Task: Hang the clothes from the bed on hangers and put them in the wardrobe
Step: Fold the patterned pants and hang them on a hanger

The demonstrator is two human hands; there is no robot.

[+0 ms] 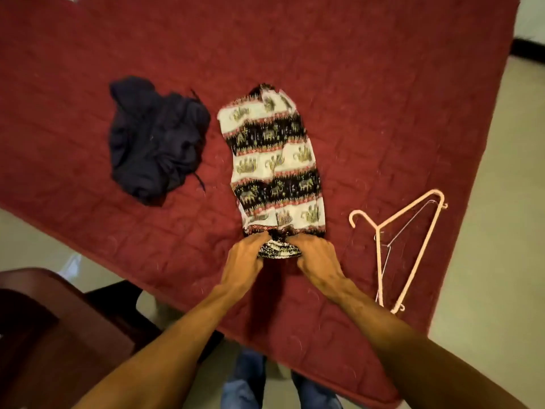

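A black-and-white garment with an elephant print (274, 163) lies stretched out on the red quilted bed (368, 93). My left hand (246, 261) and my right hand (317, 256) both grip its gathered near end, fingers curled into the cloth. To the right of the garment lies a pink plastic hanger (413, 246) with a thin wire hanger inside it. A crumpled dark navy garment (153, 140) sits to the left on the bed.
The bed's near edge runs diagonally below my arms, and its right edge drops to a pale tiled floor (486, 261). Dark wooden furniture (59, 335) stands at the lower left. My jeans-clad legs (244, 385) show below.
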